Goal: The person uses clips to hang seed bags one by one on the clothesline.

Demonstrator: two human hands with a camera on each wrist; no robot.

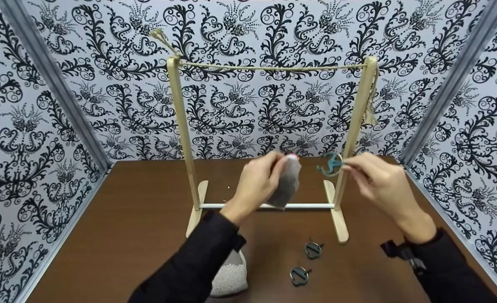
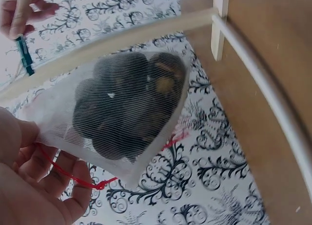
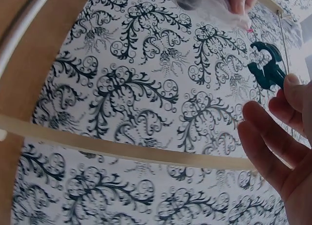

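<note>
My left hand (image 1: 255, 181) pinches the gathered top of a white mesh drawstring bag (image 2: 131, 103), which hangs below the fingers. Dark, rounded lumps like stones show through the mesh, and a red cord (image 2: 73, 178) loops by the fingers. To the right, my right hand (image 1: 381, 181) pinches a teal clip (image 3: 268, 71) by one end between thumb and finger. The clip's curved jaws point toward the bag but stay apart from it. Both hands are raised in front of a wooden stand, below its rope (image 1: 269, 67).
The stand has a left post (image 1: 183, 134), a right post (image 1: 358, 122) and a white lower rod (image 1: 307, 206). Two dark clips (image 1: 313, 250) with rings lie on the brown table (image 1: 126, 235). A bag of pale granules (image 1: 231, 277) is by my left sleeve. Patterned walls surround the table.
</note>
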